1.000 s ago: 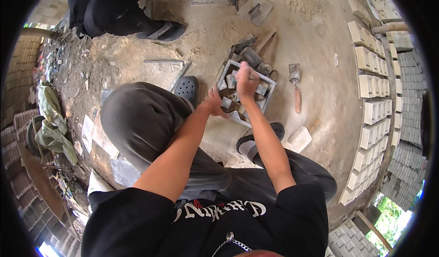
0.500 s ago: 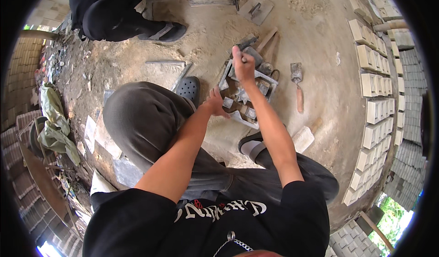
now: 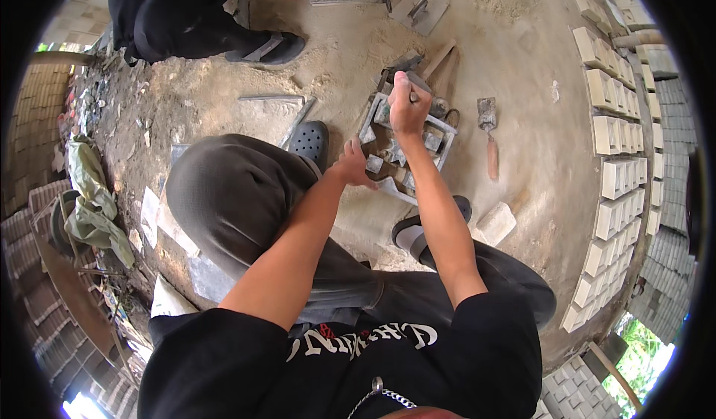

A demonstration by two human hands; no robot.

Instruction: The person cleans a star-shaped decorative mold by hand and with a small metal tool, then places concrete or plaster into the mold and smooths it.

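Observation:
A grey metal mould frame (image 3: 447,150) lies on the floor between my feet, with square blocks and a star-shaped piece (image 3: 393,151) inside it. My left hand (image 3: 352,167) rests on the frame's near left side, fingers stretched out. Over the frame's far part, my right hand (image 3: 409,112) is closed in a fist around a thin-handled tool (image 3: 414,98). Only the handle's tip shows, so its kind is hidden. Just beyond that fist are dark tools and a wooden stick (image 3: 438,60).
A small trowel (image 3: 488,124) lies to the right, and a flat float (image 3: 420,10) farther off. Pale hollow blocks (image 3: 615,136) stand in rows at right. Another person's dark-clad leg (image 3: 179,27) is at the far left. A whitish slab (image 3: 496,224) lies near my right shoe (image 3: 418,232).
My right hand has shifted slightly right and nearer, still gripping the tool. My left hand stays on the frame. The other person's forearm reaches further into view.

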